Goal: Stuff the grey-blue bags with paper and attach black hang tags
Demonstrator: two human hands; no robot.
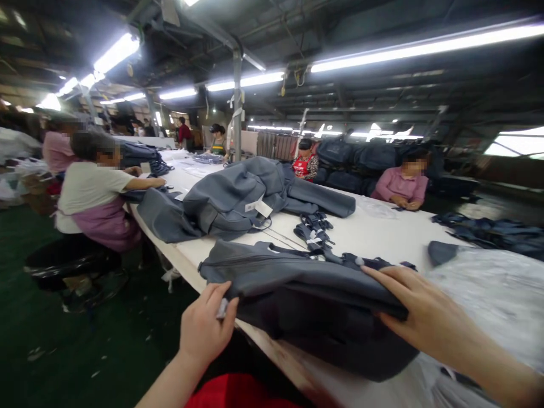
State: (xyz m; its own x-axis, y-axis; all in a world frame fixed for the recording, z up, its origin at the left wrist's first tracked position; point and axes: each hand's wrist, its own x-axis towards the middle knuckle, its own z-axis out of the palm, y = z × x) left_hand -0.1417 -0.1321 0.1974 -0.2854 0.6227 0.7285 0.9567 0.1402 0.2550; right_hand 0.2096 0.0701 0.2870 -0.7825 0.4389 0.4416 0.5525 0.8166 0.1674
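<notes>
A dark grey bag (306, 306) is being held at the near edge of the counter (382, 235), between the two hands, with its long axis lying left to right and its right end dipping a little toward the near side. Its left end is being pinched by the left hand (208, 323), whose grip is nearly closed, thumb and fingertips meeting at the fabric; something small and pale is also showing between those fingers, but what it is cannot be told. The right end is being clasped by the right hand (410, 300) in a wider grip, the fingers being laid along the top and the thumb being tucked under the edge. Neither hand is standing clearly nearer, as the bag is being spanned from both ends, its middle being left unsupported by any finger. Beyond it, on the far side, loose straps (314, 232) are lying on the counter, and a heap (238, 198) of similar grey fabric, with a white tag (258, 208) on it, is resting farther off to the left. Clear plastic (488, 306) is being spread at the right, just beside the right forearm. Across the counter, at the far right, something small is being handled by a co-worker (402, 184).
</notes>
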